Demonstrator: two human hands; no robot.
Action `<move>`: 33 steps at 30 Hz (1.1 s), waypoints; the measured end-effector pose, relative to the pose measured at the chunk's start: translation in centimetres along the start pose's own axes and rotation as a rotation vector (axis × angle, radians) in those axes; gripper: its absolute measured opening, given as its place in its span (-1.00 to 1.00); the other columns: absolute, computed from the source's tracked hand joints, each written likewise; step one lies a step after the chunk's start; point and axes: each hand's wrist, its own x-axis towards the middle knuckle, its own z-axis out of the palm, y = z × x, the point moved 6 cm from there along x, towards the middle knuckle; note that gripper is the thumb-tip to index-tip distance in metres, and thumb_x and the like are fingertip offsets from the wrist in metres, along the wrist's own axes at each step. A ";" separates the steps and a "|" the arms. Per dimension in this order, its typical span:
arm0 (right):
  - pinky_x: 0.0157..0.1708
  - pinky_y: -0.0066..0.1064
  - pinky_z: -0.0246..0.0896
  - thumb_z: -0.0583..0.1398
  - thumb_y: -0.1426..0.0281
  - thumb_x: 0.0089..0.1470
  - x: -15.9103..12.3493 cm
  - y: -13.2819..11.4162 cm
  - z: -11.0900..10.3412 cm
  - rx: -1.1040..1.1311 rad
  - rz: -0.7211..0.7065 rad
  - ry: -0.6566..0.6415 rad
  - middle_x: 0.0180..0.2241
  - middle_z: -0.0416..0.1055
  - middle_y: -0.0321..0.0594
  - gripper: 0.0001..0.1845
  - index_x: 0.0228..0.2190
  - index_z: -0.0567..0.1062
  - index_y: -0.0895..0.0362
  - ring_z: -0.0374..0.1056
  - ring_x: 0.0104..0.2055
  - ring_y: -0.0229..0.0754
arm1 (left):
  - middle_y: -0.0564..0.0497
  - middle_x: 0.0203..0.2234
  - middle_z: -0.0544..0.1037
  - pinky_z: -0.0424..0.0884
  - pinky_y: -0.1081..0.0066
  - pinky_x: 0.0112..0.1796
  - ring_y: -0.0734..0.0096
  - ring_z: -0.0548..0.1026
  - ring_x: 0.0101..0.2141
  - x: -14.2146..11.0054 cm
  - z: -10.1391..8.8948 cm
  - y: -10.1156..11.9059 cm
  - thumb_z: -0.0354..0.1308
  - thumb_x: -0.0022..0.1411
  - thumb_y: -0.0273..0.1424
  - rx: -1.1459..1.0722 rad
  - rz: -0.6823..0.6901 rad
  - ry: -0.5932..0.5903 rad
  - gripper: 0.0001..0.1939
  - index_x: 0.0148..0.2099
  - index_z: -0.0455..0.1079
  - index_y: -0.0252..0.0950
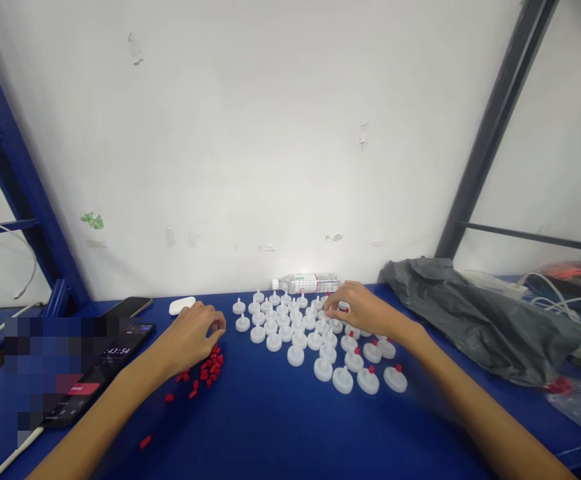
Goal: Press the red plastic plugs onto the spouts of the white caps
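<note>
Head view: left hand (195,335) curls over small red plastic tubes (213,366), right hand (363,308) bends over round white plastic caps with thin spouts (295,356).
Whether either grasps anything, I cannot tell; tubes lie left, caps centre-right on the flat blue tabletop (280,427). A light fingertip pinch probably spares crowded neighbours.

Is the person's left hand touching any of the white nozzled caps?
Apart: the head view shows a strip of blue tabletop between the left hand and the nearest white nozzled caps.

Blue table (280,433) here's got spouted white caps (343,381), loose red bits (213,365), a tipped-over bottle (307,283), phones (107,367), grey plastic (450,307).
</note>
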 end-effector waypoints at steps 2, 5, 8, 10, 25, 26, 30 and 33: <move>-0.07 -0.15 0.30 0.15 0.05 0.25 -0.3 -0.2 -0.3 0.073 0.023 -0.066 -0.28 0.61 -0.21 -0.64 -0.24 0.64 -0.01 0.47 -0.19 -0.02 | -0.12 -0.29 0.62 0.33 0.09 -0.10 -0.01 0.47 -0.15 0.0 0.1 -0.6 0.00 0.28 -0.24 0.023 -0.021 -0.001 -0.69 -0.24 0.56 -0.19; -0.22 -0.24 0.34 0.22 0.00 0.16 -0.7 -0.1 -0.4 0.205 0.075 -0.159 -0.23 0.62 -0.21 -0.62 -0.23 0.67 -0.02 0.50 -0.24 -0.03 | -0.14 -0.35 0.63 0.33 0.09 -0.11 -0.02 0.51 -0.21 0.1 0.4 -1.5 0.03 0.26 -0.20 0.033 -0.049 -0.009 -0.68 -0.27 0.59 -0.19; -0.27 -0.28 0.34 0.30 0.01 0.07 -0.9 0.1 -0.1 0.251 0.095 -0.188 -0.26 0.62 -0.23 -0.65 -0.26 0.68 -0.03 0.50 -0.26 -0.03 | -0.10 -0.40 0.64 0.35 0.15 -0.17 0.03 0.55 -0.28 0.0 0.7 -1.9 0.06 0.25 -0.20 0.020 -0.057 -0.037 -0.70 -0.30 0.60 -0.16; -0.31 -0.29 0.33 0.31 0.03 0.05 -0.9 0.0 0.3 0.269 0.082 -0.213 -0.29 0.62 -0.24 -0.67 -0.28 0.68 -0.02 0.50 -0.29 -0.05 | -0.07 -0.42 0.65 0.35 0.19 -0.20 0.05 0.56 -0.29 0.1 0.8 -2.0 0.08 0.24 -0.23 0.009 -0.052 -0.056 -0.73 -0.32 0.60 -0.15; -0.19 -0.23 0.41 0.05 0.04 0.31 -0.9 -1.0 -0.3 0.389 0.126 -0.041 -0.07 0.52 -0.13 -0.67 -0.12 0.38 0.00 0.46 -0.06 -0.02 | -0.02 -0.39 0.67 0.35 0.25 -0.22 0.11 0.57 -0.29 0.1 0.3 -2.1 0.07 0.22 -0.24 -0.045 -0.053 -0.091 -0.73 -0.33 0.59 -0.14; -0.16 -0.21 0.39 0.05 0.05 0.31 -0.8 -1.2 -0.1 0.366 0.110 -0.030 -0.08 0.52 -0.14 -0.68 -0.12 0.38 0.00 0.45 -0.05 -0.03 | -0.02 -0.39 0.67 0.35 0.25 -0.22 0.12 0.57 -0.29 0.1 0.4 -2.1 0.07 0.22 -0.25 -0.048 -0.053 -0.096 -0.74 -0.33 0.59 -0.14; -0.06 -0.15 0.32 0.06 0.06 0.32 -0.6 -1.8 0.4 0.234 0.059 0.023 -0.08 0.50 -0.18 -0.69 -0.12 0.41 -0.01 0.39 -0.01 -0.01 | -0.01 -0.38 0.67 0.35 0.26 -0.24 0.14 0.58 -0.31 0.1 0.9 -1.9 0.07 0.21 -0.29 -0.063 -0.051 -0.116 -0.76 -0.36 0.57 -0.16; -0.08 -0.16 0.30 0.03 0.06 0.34 -0.4 -2.6 0.8 0.162 0.010 0.046 -0.05 0.48 -0.17 -0.67 -0.09 0.41 -0.02 0.39 -0.06 -0.03 | -0.01 -0.39 0.66 0.35 0.28 -0.26 0.16 0.58 -0.32 0.1 1.0 -1.9 0.07 0.21 -0.30 -0.077 -0.053 -0.123 -0.77 -0.37 0.54 -0.17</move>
